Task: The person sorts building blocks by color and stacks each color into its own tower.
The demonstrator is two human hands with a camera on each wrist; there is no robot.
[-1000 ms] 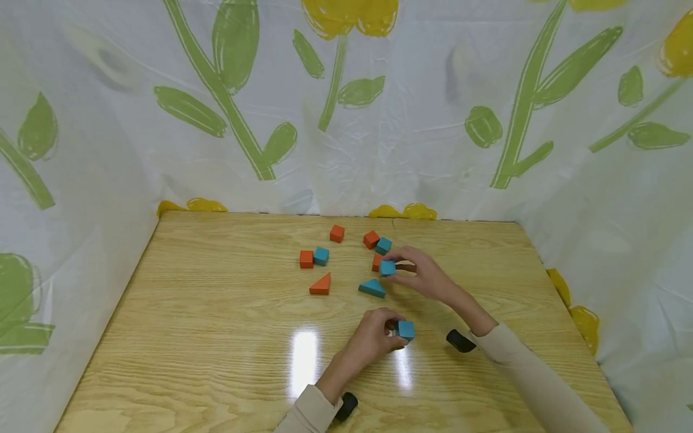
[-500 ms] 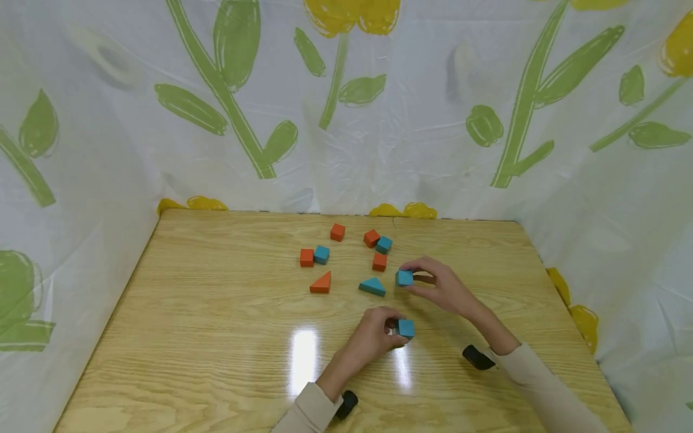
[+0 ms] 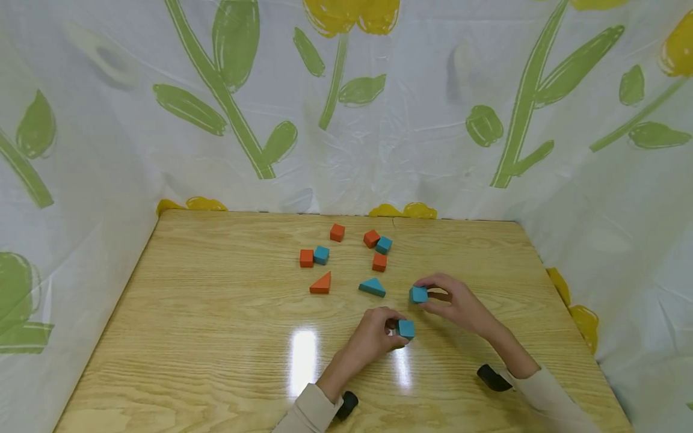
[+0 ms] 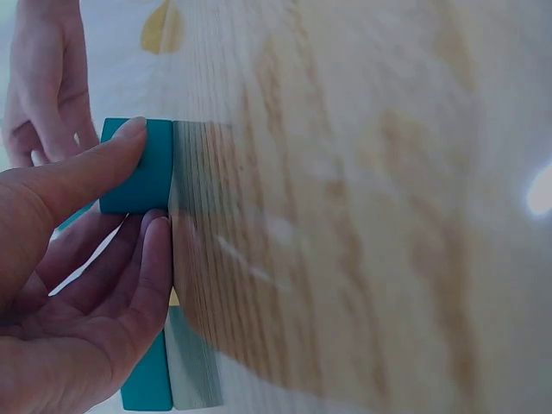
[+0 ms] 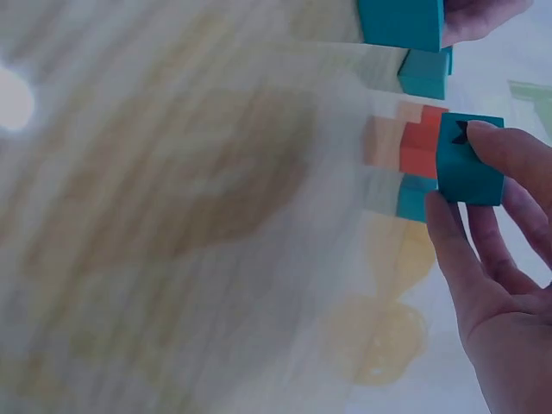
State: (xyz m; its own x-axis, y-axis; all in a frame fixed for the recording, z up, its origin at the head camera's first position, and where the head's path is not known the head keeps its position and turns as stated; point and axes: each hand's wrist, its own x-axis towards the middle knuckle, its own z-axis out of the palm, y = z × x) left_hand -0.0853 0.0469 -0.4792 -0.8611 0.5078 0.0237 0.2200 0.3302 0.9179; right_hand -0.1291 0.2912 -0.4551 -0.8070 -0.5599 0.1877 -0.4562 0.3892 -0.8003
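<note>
With fingers (image 4: 155,259) part-curled, no wider than the load, pinching the nearer blue cube (image 3: 405,329) in the left hand (image 3: 372,335), seemingly down on the wood-grain tabletop (image 3: 216,337); likewise gripping the farther blue cube (image 3: 418,294) in the right hand (image 3: 456,304), just beyond. Could knock cube against cube if swung in low; could twist loose, given such a fingertip-only hold. Reaching in from both sides, thumbs (image 5: 511,153) nearest the body, wrists angled inward.

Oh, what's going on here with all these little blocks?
Someone's left hand pinches one blue cube, and their right hand pinches another blue cube close by. The two held cubes are not touching. Lying on the wooden table are four red cubes, two more blue cubes, a red triangle and a blue triangle.
</note>
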